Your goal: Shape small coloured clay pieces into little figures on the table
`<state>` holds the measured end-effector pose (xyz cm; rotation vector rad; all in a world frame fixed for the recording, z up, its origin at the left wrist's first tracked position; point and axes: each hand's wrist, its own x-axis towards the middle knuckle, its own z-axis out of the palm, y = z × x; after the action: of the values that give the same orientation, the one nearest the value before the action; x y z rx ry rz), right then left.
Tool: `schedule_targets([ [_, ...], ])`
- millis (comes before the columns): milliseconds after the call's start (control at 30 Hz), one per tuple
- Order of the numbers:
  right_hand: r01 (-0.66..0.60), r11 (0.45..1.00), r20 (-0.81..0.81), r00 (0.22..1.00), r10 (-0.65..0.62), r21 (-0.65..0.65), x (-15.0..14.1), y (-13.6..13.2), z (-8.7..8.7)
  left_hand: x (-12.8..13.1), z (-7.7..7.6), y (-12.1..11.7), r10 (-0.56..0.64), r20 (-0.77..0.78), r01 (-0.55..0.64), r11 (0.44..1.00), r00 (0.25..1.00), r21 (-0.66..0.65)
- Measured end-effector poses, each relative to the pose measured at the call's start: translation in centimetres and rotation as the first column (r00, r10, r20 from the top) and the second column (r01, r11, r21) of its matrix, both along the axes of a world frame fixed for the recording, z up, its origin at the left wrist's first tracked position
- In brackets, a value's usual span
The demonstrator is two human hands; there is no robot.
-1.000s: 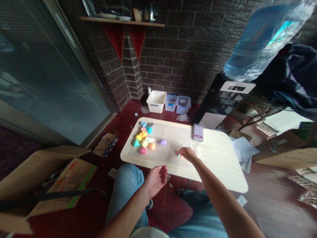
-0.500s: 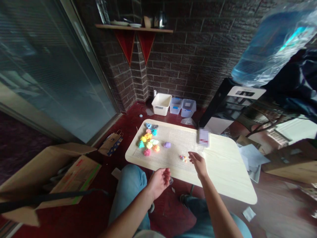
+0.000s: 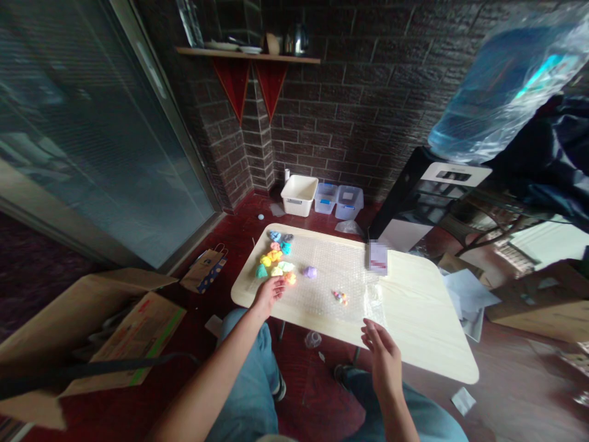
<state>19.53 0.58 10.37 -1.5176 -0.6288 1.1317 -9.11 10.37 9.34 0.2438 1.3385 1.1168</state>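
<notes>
My left hand (image 3: 269, 296) is over the near left part of the table, beside an orange clay lump (image 3: 289, 278). Its fingers are bent but apart, and a pink lump is hidden behind it. Around it lie a pale yellow lump (image 3: 277, 271), a green lump (image 3: 261, 271), a yellow lump (image 3: 265, 260) and several others. A purple lump (image 3: 310, 272) sits apart, towards the middle. My right hand (image 3: 383, 350) hovers at the table's near edge, fingers loosely curled with gaps and nothing visible in them. Small multicoloured bits (image 3: 341, 298) lie to its upper left.
Bubble wrap (image 3: 329, 258) covers the left part of the pale table (image 3: 427, 319). A blurred box (image 3: 378, 256) stands at the far edge. Behind are a white bin (image 3: 299, 197) and two clear bins. An open cardboard box (image 3: 133, 337) is at left, a water dispenser (image 3: 427, 196) at right.
My left hand has moved up and left from the near edge to the clay lumps, covering the pink one. My right hand has drawn back towards me, away from the small bits.
</notes>
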Motion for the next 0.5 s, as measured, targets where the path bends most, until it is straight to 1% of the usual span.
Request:
schedule_targets([
  [167,-0.024,1.0,-0.007,1.0,0.024,0.013,-0.2,0.8,0.1,-2.6,0.1,5.1,-0.052,-0.193,0.068,0.995,0.98,0.079],
  [267,-0.034,0.999,0.003,0.999,0.033,0.021,-0.4,0.7,0.1,-3.6,-0.1,7.7,-0.063,-0.356,0.116,0.985,0.932,0.13],
  [333,-0.03,0.999,0.002,1.0,0.03,0.017,-0.3,0.6,0.1,-4.1,-0.3,9.2,-0.061,-0.482,0.156,0.975,0.874,0.159],
  [400,-0.027,1.0,-0.009,1.0,0.027,0.003,-0.3,0.4,0.3,-4.5,-0.4,10.6,-0.054,-0.608,0.198,0.965,0.792,0.172],
  [433,-0.026,1.0,-0.017,1.0,0.026,-0.005,-0.3,0.4,0.5,-4.7,-0.5,11.2,-0.049,-0.669,0.217,0.961,0.742,0.171],
  [500,-0.02,1.0,-0.029,0.999,0.019,-0.017,-0.3,0.2,0.8,-5.0,-0.6,12.2,-0.029,-0.791,0.251,0.955,0.611,0.159],
])
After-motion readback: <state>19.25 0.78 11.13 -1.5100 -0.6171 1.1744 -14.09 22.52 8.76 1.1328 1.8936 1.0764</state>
